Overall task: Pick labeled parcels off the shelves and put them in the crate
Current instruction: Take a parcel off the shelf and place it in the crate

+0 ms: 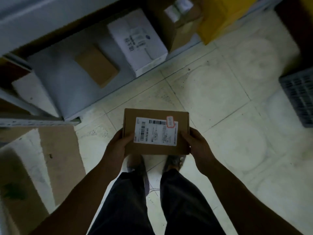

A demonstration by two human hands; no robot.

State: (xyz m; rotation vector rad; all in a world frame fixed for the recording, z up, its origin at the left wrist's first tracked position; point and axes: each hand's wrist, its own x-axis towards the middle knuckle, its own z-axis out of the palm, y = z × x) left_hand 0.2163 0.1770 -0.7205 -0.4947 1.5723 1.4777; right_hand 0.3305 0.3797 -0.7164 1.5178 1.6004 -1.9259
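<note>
Above the shoes, parcel (156,132) flat, label up, long axis left-right, clamped between left hand (118,145) and right hand (197,143).

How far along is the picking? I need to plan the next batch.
Done: one labeled parcel is off the shelf. In hand: the left hand and right hand grip its two ends above the floor. Left: it still has to go into the grey crate at the right edge, whose inside is out of view. A small brown box and a white box remain on the low shelf.
</note>
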